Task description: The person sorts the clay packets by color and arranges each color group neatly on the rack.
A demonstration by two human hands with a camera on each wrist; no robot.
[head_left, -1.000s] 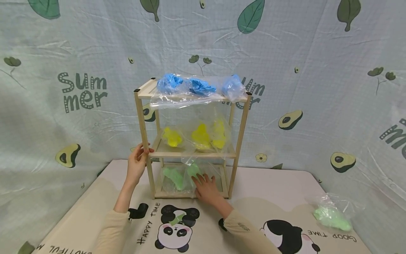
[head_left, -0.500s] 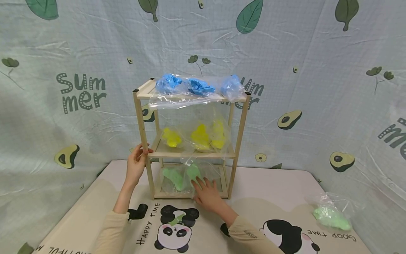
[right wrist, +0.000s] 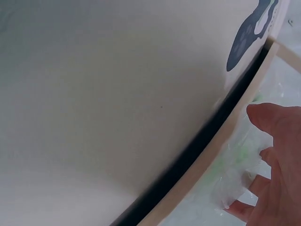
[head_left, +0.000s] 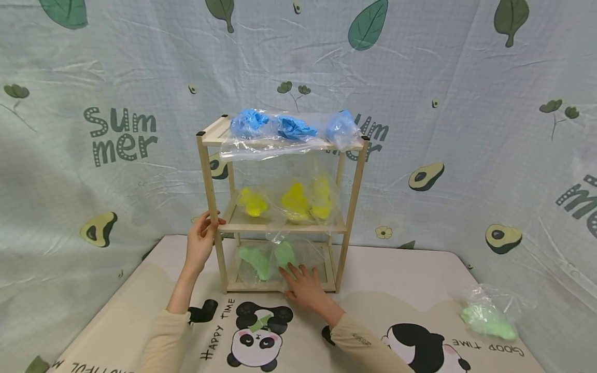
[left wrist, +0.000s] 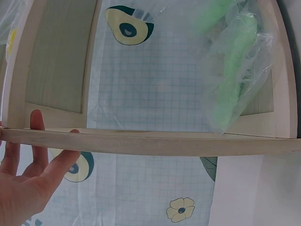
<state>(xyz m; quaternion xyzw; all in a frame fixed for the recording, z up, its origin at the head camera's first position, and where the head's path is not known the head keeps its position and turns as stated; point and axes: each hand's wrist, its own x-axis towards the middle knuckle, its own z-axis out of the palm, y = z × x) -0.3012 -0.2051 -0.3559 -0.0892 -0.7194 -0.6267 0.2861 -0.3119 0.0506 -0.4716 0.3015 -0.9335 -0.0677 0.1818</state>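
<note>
A small wooden shelf rack (head_left: 282,228) stands upright on the table. My left hand (head_left: 200,242) holds its left front post, with fingers and thumb about the wood (left wrist: 141,142) in the left wrist view. On the bottom tier lie a clear bag with a green lump (head_left: 255,263) and, right of it, another bagged green lump (head_left: 284,253). Spread fingers of my right hand (head_left: 307,288) touch the plastic of that second bag at the front. The right wrist view has this hand (right wrist: 277,165) over the plastic, beside the bottom rail (right wrist: 211,146).
Bagged yellow lumps (head_left: 295,201) lie on the middle tier, and bagged blue lumps (head_left: 295,127) on the top one, their plastic hanging over the front edge. Another bagged green lump (head_left: 487,318) rests at the table's right. A printed cloth (head_left: 466,129) hangs behind.
My right hand has drawn back slightly toward the front of the bottom tier. My left hand has stayed on the post.
</note>
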